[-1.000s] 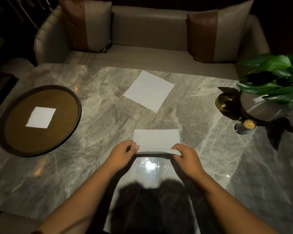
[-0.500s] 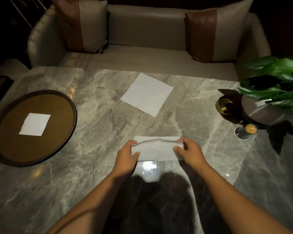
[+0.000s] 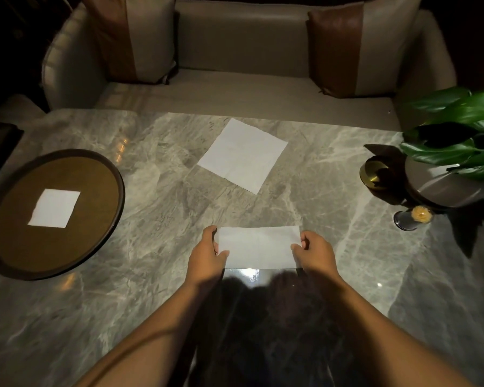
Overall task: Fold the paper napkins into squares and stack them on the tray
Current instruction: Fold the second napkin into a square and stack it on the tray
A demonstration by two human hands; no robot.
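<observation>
A white paper napkin (image 3: 259,247), folded into a long rectangle, lies flat on the marble table (image 3: 162,219) in front of me. My left hand (image 3: 207,256) pinches its left end and my right hand (image 3: 313,254) pinches its right end. Farther back at the table's middle lies an unfolded napkin (image 3: 242,155), turned at an angle. At the left stands a round brown tray (image 3: 95,174) with one small folded square napkin (image 3: 55,208) on it.
A potted plant (image 3: 458,141) in a grey pot stands at the right edge, with a brass bowl (image 3: 373,171) beside it and a small glass candle holder (image 3: 414,217) in front. A beige sofa (image 3: 249,90) with two cushions runs behind the table.
Both hands brought the napkin's near edge up and over to the far edge. The napkin now lies flat as a folded rectangle, with my hands at its two ends.
</observation>
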